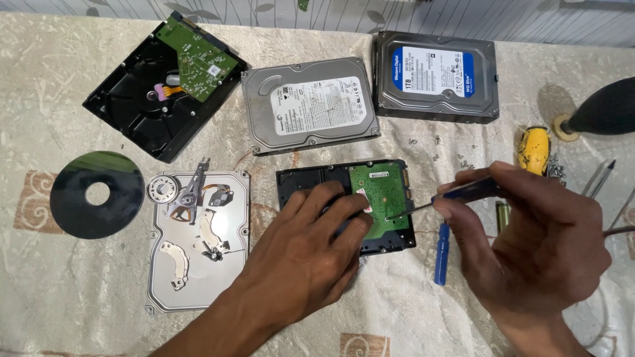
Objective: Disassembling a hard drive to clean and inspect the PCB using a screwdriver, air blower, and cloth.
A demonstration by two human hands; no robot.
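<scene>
- Hard drives [345,205] — five counted; yours is black, its green circuit board [380,195] up.
- Your left hand [311,248] presses it flat, fingers spread.
- Your right hand [529,244] grips a blue screwdriver [456,192].

Spare drives and parts on our patterned cloth

At the far left we see an opened black drive case [142,109] with a loose green circuit board [197,58] tilted across its corner. Beside it lies a silver hard drive [309,104], and next to that a drive with a blue label [435,74]. Nearer us, a dark shiny platter [97,194] lies flat, just left of an opened silver drive body [198,239]. Loose screws [436,140] lie scattered near a yellow-handled tool [534,148]. Another blue screwdriver [442,254] lies on the tablecloth [66,297].
</scene>
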